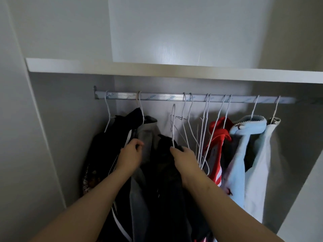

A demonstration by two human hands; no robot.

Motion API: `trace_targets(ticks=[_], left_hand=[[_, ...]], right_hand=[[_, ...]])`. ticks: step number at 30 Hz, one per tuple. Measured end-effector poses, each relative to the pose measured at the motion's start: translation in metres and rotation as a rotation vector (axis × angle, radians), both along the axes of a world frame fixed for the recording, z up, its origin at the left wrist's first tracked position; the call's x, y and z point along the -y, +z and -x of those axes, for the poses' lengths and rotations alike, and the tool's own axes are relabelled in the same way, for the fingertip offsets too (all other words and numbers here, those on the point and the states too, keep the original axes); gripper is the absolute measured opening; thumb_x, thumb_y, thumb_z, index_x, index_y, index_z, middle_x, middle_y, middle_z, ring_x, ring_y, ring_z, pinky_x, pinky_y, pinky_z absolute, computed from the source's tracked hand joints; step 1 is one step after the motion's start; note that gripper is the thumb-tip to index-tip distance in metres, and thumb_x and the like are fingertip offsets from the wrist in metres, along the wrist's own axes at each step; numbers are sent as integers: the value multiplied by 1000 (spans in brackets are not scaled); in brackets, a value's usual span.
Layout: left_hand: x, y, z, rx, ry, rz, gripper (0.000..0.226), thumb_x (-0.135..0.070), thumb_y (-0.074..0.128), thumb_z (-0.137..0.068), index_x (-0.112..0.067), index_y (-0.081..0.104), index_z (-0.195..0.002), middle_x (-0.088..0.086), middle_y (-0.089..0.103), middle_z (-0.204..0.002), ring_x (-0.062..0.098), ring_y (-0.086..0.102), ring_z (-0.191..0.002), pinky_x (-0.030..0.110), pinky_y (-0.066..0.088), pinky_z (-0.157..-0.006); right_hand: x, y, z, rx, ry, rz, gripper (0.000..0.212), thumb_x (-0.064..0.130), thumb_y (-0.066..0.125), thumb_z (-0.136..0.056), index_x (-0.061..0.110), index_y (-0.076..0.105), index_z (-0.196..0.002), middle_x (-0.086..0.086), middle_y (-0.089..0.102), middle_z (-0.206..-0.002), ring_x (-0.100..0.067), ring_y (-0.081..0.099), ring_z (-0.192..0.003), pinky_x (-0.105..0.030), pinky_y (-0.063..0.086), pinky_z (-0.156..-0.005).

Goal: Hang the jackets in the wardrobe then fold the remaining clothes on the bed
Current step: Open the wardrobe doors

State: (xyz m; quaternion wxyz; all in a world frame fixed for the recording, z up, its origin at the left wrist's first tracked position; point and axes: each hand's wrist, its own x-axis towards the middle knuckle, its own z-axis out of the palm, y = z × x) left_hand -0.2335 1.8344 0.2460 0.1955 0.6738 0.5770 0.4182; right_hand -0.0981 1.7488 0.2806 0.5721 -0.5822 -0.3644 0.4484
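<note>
Inside the wardrobe a metal rail (157,97) runs left to right under a white shelf. My right hand (185,159) grips a dark jacket (166,180) at its collar, together with the white wire hanger (173,123) it sits on. The hanger's hook is below the rail, off it. My left hand (130,156) is by a grey garment (148,135) hanging to the left, its fingers curled loosely at the fabric's edge. A black jacket (108,151) hangs at the far left.
Several empty wire hangers (204,128) hang on the rail just right of my right hand. Further right hang a red garment (218,137), a light blue one (239,154) and a white one (260,163). The white shelf (122,68) juts out above the rail.
</note>
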Motion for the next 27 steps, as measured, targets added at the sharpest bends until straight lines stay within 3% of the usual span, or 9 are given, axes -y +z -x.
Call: trace_targets(ticks=[5, 8, 15, 18, 21, 23, 25, 27], left_hand=[[-2, 2, 11, 8, -23, -12, 17, -9, 49, -92, -10, 63, -102, 11, 67, -101, 30, 62, -94, 31, 48, -78], [-1, 0, 9, 41, -53, -2, 15, -9, 49, -93, -13, 62, -98, 4, 65, -90, 22, 62, -85, 23, 45, -71], [-8, -9, 2, 57, -98, -19, 21, -6, 49, -92, -25, 57, -85, -6, 58, -73, 10, 54, -66, 16, 39, -56], [-10, -11, -2, 53, -122, -4, 24, -9, 48, -94, -30, 53, -84, -1, 62, -77, 10, 56, -66, 21, 46, -62], [-9, -10, -7, -4, -142, 39, 25, -15, 45, -97, -28, 51, -117, 8, 65, -101, 21, 63, -88, 31, 51, -79], [-6, -9, -9, -74, -148, 85, 44, -18, 42, -98, -27, 31, -139, 10, 63, -110, 23, 62, -93, 31, 51, -81], [-2, -8, -11, -120, -139, 119, 56, -20, 43, -98, -28, 15, -146, 10, 62, -114, 24, 62, -94, 30, 50, -80], [0, -5, -13, -132, -112, 122, 60, -21, 45, -96, -26, 14, -147, 9, 58, -121, 25, 60, -99, 31, 49, -81]], right_hand=[[-30, 47, -3, 43, -9, -113, 23, 10, 48, -95, 10, 58, -74, -12, 59, -75, -28, 59, -75, -34, 50, -71], [-56, 62, -9, 92, -9, -131, 21, 7, 47, -94, 7, 56, -75, -10, 56, -71, -24, 56, -67, -28, 46, -62], [-122, 30, -27, 355, -54, -11, 17, 14, 49, -91, 2, 61, -88, -22, 60, -90, -33, 60, -87, -41, 49, -77], [-133, 10, -28, 438, -35, 25, 26, 15, 47, -94, -6, 60, -102, -21, 59, -92, -36, 61, -91, -41, 48, -78], [-136, 8, -28, 504, -29, 32, 30, 17, 48, -95, -6, 58, -111, -21, 60, -98, -38, 61, -100, -40, 49, -80], [-134, 7, -31, 539, -23, 59, 31, 20, 51, -94, -2, 57, -115, -20, 62, -107, -36, 60, -101, -37, 49, -83], [-129, 3, -35, 560, -25, 65, 35, 23, 56, -91, 1, 56, -118, -20, 62, -113, -35, 59, -103, -40, 50, -89], [-121, -1, -36, 554, -17, 53, 38, 24, 59, -89, 2, 53, -120, -17, 61, -113, -34, 59, -103, -37, 49, -88]])
